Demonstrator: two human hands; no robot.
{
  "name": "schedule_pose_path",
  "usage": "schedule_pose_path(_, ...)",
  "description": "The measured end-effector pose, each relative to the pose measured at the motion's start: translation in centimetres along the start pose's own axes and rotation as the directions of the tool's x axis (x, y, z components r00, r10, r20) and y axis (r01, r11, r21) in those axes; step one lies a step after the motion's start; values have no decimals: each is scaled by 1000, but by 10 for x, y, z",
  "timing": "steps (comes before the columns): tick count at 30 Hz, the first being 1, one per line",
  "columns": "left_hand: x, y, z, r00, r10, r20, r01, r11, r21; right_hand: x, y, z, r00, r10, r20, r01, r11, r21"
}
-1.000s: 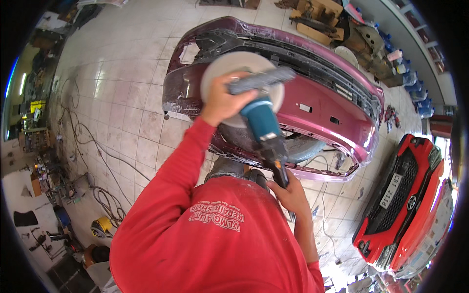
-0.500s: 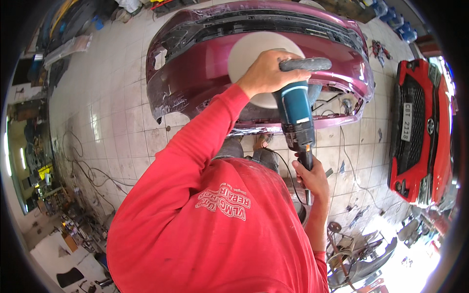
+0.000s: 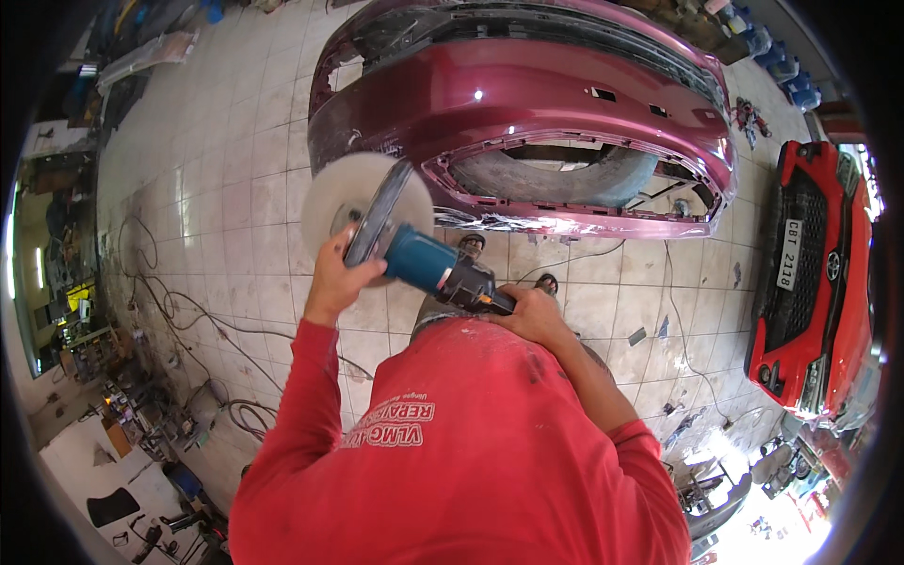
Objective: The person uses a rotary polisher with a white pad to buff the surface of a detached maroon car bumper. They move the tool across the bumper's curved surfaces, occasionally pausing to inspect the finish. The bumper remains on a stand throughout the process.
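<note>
A blue and black power polisher is held level in front of my body, left of the middle. My left hand is closed round the lower end of its black loop handle. The round whitish polishing pad faces away from me, near the left end of a maroon car bumper; whether they touch I cannot tell. My right hand grips the tool's black rear handle close to my waist. Light glints on the bumper's glossy paint, and its lower edge looks scuffed.
A tyre shows through the bumper's opening. To the right stands a red car front with a dark grille. Cables loop across the tiled floor on the left. Blue plastic bottles line the far right; assorted parts lie along the edges.
The polisher has swung left and down, off the bumper's front and nearer my body. Both hands moved left with it, still gripping. The bumper now shows farther right in view.
</note>
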State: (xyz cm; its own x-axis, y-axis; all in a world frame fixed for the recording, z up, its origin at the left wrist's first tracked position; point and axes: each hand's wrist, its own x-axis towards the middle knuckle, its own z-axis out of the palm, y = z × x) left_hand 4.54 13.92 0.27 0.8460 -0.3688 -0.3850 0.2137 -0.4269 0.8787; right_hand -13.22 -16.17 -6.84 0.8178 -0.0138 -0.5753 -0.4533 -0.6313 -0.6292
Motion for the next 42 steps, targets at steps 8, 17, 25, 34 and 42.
schedule_pose_path(8, -72, -92, 137, 992, 38, -124, -64, 975, -215, -24, 145, 37, 998, -66, -14, 62, 980, -186)
schedule_pose_path(17, -72, -47, 281, 933, 312, 178, -351, 897, 270, -84, 246, 15, 977, 145, -158, -147, 989, 0)
schedule_pose_path(25, -65, -75, 265, 900, 389, 198, -433, 849, 303, -72, 256, 87, 953, 185, -240, -149, 975, 162)
schedule_pose_path(34, -74, -112, 126, 981, 172, 88, -186, 962, 200, 0, 144, 150, 985, -4, -175, 12, 999, 42)
schedule_pose_path(42, -64, -117, 143, 950, 277, 147, -308, 913, 268, -24, 158, 134, 983, 36, -182, -12, 991, 132)
